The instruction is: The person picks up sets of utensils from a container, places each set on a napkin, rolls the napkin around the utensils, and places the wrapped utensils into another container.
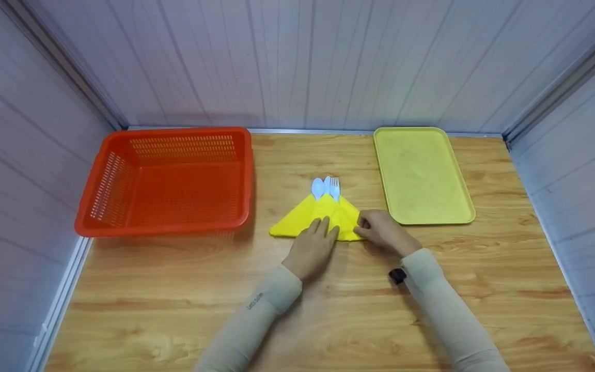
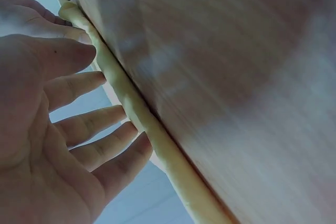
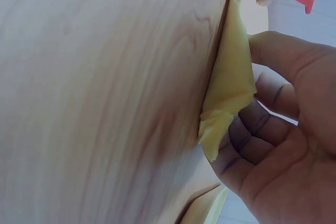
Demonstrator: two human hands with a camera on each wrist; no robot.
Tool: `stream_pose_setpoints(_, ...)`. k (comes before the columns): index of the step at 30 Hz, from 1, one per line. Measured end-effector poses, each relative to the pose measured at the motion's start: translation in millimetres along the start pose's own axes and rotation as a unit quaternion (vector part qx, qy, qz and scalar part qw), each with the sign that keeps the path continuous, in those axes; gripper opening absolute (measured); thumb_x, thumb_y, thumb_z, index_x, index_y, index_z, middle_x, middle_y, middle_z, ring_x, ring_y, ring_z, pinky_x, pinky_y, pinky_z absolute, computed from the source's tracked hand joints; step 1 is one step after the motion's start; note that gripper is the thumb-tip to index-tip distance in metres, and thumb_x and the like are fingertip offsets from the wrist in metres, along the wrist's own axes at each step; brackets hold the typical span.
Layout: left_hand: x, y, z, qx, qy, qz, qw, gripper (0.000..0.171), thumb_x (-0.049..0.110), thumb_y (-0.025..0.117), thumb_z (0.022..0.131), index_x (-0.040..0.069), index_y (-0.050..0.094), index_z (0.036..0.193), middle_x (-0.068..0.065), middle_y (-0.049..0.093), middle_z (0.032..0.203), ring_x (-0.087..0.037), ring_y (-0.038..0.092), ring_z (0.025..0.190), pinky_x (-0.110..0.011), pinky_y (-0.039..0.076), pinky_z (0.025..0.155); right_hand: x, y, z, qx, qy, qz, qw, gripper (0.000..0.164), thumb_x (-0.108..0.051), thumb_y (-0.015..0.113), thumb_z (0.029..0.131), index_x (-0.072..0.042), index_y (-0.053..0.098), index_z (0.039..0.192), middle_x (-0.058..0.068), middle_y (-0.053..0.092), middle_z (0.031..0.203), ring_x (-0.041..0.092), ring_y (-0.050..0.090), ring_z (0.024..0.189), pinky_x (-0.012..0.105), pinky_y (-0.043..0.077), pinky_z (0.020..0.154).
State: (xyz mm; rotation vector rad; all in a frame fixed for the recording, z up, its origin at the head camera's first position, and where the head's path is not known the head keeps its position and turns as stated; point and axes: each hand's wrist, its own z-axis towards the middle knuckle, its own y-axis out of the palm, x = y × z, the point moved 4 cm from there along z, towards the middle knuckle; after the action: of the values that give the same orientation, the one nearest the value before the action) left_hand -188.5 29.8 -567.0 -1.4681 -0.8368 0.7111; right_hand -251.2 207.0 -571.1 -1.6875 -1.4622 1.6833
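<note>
While a wood-grain table spreads beneath, an orange-red basket stands at left and a yellow tray lies at right, a folded yellow napkin between them, nearer the person. The left hand rests on it, fingers extended; the right hand pinches its right corner. Pale spoon, fork and knife show past its far point.

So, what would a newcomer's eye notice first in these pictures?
Probably the large, rectangular, red-orange perforated basket at the left. Then the bright yellow folded napkin in the centre, pale cutlery showing at its far edge; the left hand rests on this napkin, while the right hand holds its right corner.
</note>
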Motion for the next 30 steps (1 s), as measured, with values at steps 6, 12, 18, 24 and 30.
stream_pose_setpoints(6,-0.1,1.0,0.4,0.010,-0.001,0.003,1.0000,0.040,0.016,0.044,0.107,0.011,0.050,0.147,-0.020,0.045,0.149,-0.036,0.045,0.134,-0.046,0.049,0.099,-1.3,-0.6,-0.6,0.011,0.006,-0.003,1.000,0.017,-0.017,0.070,0.095,-0.007,0.060,0.085,0.003,0.060,0.079,0.016,0.054,0.067,0.032,0.047,0.061)
stream_pose_setpoints(12,0.1,1.6,0.3,0.001,-0.007,-0.002,1.0000,0.042,0.017,0.044,0.107,0.012,0.048,0.149,-0.019,0.044,0.150,-0.036,0.044,0.136,-0.046,0.047,0.101,-1.9,0.1,-1.0,0.021,0.007,-0.002,1.000,0.018,-0.017,0.072,0.094,-0.007,0.060,0.085,0.003,0.060,0.079,0.017,0.054,0.069,0.033,0.048,0.063)
stream_pose_setpoints(18,0.7,3.9,1.1,-0.018,-0.013,0.001,0.9997,0.044,0.020,0.043,0.107,0.014,0.046,0.150,-0.018,0.042,0.152,-0.034,0.041,0.138,-0.046,0.046,0.102,-1.5,-1.2,-4.6,0.046,0.019,-0.026,0.998,0.025,-0.023,0.074,0.092,-0.003,0.061,0.098,0.010,0.058,0.093,0.024,0.055,0.081,0.039,0.050,0.073)
stream_pose_setpoints(24,0.3,1.6,0.9,0.005,-0.014,0.000,0.9999,0.042,0.019,0.047,0.106,0.015,0.051,0.147,-0.017,0.046,0.149,-0.033,0.045,0.135,-0.044,0.049,0.099,-1.4,-5.0,-7.0,0.078,0.041,-0.057,0.995,0.051,-0.032,0.077,0.089,0.003,0.058,0.121,0.017,0.054,0.105,0.032,0.053,0.091,0.046,0.048,0.081)
stream_pose_setpoints(30,0.9,1.3,1.8,0.000,-0.016,-0.003,0.9999,0.041,0.021,0.045,0.107,0.014,0.051,0.147,-0.017,0.046,0.149,-0.034,0.045,0.135,-0.045,0.048,0.099,-1.1,-4.9,-4.2,0.062,0.071,-0.012,0.995,0.051,-0.028,0.076,0.088,0.005,0.059,0.123,0.016,0.056,0.106,0.031,0.052,0.095,0.045,0.046,0.083)
